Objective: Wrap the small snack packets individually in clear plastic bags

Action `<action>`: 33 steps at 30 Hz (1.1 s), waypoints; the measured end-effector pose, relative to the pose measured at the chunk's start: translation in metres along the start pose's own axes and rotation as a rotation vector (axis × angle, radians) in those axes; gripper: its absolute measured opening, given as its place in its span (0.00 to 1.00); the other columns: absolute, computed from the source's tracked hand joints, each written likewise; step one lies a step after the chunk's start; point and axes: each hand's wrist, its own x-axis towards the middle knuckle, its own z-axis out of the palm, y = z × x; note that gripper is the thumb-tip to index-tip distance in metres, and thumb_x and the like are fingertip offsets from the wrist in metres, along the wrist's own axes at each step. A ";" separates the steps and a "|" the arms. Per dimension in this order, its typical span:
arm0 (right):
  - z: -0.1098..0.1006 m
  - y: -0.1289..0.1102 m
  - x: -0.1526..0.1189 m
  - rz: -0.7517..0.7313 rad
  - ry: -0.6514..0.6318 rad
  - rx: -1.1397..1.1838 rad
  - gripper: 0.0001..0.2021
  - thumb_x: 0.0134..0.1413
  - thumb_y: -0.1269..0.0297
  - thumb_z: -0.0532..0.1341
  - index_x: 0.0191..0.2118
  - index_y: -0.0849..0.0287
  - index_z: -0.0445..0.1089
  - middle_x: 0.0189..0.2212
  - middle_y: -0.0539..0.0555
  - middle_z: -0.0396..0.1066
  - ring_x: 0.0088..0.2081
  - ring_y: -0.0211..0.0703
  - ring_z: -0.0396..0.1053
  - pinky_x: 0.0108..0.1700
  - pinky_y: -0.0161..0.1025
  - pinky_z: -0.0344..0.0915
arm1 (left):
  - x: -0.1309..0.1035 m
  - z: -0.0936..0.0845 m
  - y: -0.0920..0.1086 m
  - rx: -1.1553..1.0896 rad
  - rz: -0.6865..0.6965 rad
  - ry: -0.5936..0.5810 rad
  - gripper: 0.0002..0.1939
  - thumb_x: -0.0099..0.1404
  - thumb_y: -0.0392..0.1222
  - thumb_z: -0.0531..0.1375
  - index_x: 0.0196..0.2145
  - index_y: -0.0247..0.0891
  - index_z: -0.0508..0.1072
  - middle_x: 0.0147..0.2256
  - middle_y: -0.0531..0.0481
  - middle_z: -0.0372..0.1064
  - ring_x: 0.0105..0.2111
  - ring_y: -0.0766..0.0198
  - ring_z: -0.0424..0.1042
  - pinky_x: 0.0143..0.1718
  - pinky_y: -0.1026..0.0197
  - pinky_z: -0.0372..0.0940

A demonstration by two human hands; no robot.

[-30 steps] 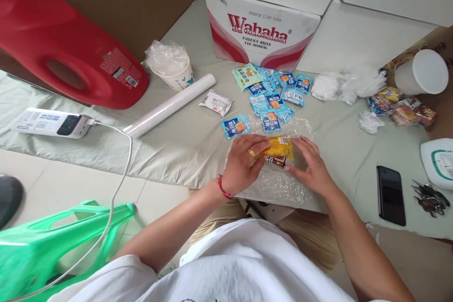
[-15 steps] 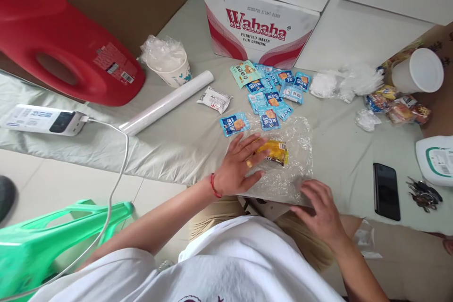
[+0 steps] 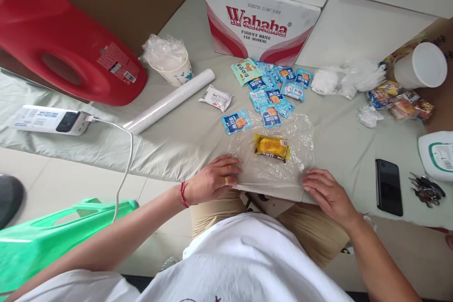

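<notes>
A sheet of clear plastic film (image 3: 297, 146) lies crinkled at the table's front edge. On it rests a yellow-wrapped snack (image 3: 272, 147), which neither hand touches. At the film's near left corner my left hand (image 3: 214, 179) is closed, thumb and fingers pinching the edge. My right hand (image 3: 325, 193) pinches the near right corner in the same way. Just beyond the film lie several blue snack packets (image 3: 271, 116), one of them (image 3: 236, 122) apart on the left. A green packet (image 3: 245, 71) and a white packet (image 3: 215, 98) are farther back.
A white film roll (image 3: 170, 101), a paper cup (image 3: 175, 73), a red jug (image 3: 71, 42) and a power bank with cable (image 3: 49, 119) stand or lie left. Right are a phone (image 3: 388, 188), keys (image 3: 427, 189), a white bottle (image 3: 437, 155) and snacks (image 3: 403, 106). Boxes (image 3: 260, 23) line the back.
My left hand has left the yellow snack and moved down-left to the film's near left corner. My right hand has shifted slightly up and closed on the near right corner.
</notes>
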 end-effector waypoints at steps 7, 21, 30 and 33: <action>-0.041 -0.003 0.052 0.098 0.013 0.047 0.10 0.69 0.54 0.61 0.41 0.49 0.78 0.35 0.53 0.78 0.41 0.47 0.76 0.45 0.47 0.74 | 0.033 -0.029 0.001 -0.242 -0.267 0.231 0.08 0.75 0.41 0.57 0.40 0.39 0.76 0.39 0.45 0.79 0.44 0.61 0.78 0.48 0.58 0.73; -0.024 0.064 0.115 0.457 -0.035 0.026 0.18 0.59 0.47 0.61 0.41 0.55 0.79 0.36 0.53 0.80 0.35 0.45 0.75 0.38 0.42 0.71 | 0.099 -0.024 -0.061 0.382 -0.664 0.263 0.17 0.62 0.37 0.62 0.50 0.35 0.78 0.46 0.38 0.72 0.50 0.44 0.70 0.52 0.43 0.69; -0.052 0.057 0.139 0.290 0.155 -0.328 0.16 0.62 0.52 0.59 0.46 0.53 0.79 0.45 0.59 0.77 0.46 0.57 0.73 0.53 0.56 0.69 | 0.098 -0.058 0.016 0.531 -0.411 0.769 0.10 0.73 0.36 0.54 0.45 0.43 0.75 0.44 0.44 0.75 0.48 0.52 0.73 0.51 0.45 0.68; -0.049 0.050 0.179 0.172 0.112 -0.343 0.16 0.64 0.55 0.58 0.49 0.54 0.78 0.47 0.60 0.77 0.48 0.57 0.73 0.54 0.54 0.68 | 0.113 -0.027 0.049 0.369 -0.203 0.472 0.15 0.73 0.31 0.52 0.47 0.41 0.77 0.46 0.46 0.79 0.47 0.58 0.76 0.49 0.52 0.69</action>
